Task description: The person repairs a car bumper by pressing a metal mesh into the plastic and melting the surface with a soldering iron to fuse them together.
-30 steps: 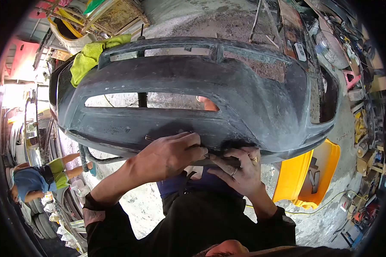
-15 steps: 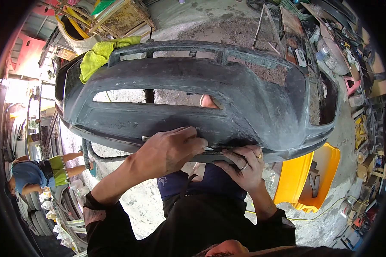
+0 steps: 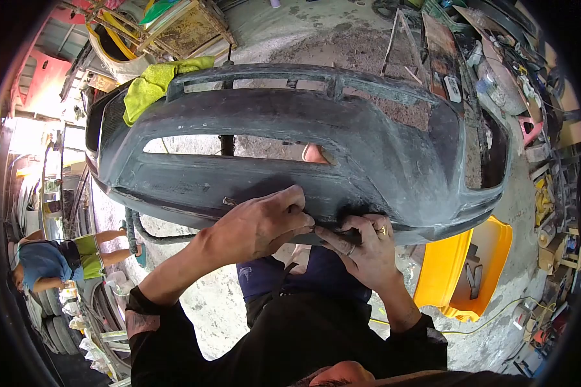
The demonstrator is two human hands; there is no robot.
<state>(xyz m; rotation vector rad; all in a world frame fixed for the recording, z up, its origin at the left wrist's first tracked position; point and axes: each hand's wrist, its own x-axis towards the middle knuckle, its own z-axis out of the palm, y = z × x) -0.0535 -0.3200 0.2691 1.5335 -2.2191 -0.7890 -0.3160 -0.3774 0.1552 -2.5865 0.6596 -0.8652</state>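
A grey-black, dusty car bumper (image 3: 239, 109) lies across the view, its long openings facing up. My left hand (image 3: 261, 222) is closed in a pinch over the near edge, round a thin tool whose metal end (image 3: 229, 201) sticks out behind the knuckles; its other end is hidden by the fingers. My right hand (image 3: 366, 248), wearing rings, has bent fingers gripping the bumper's near edge, beside a dark shadowed patch. Its foremost finger reaches to the left fingertips, where the two hands meet.
A green cloth (image 3: 150, 87) hangs over the bumper's far left corner. A yellow panel (image 3: 442, 267) stands at the right, near a cable on the floor. Another person (image 3: 45, 261) is at the left, by tires. Parts and tools line the right side.
My right hand has shifted slightly, its fingers now more bent and touching the left fingertips. The pale tip seen between the hands is now hidden. The bumper has moved slightly.
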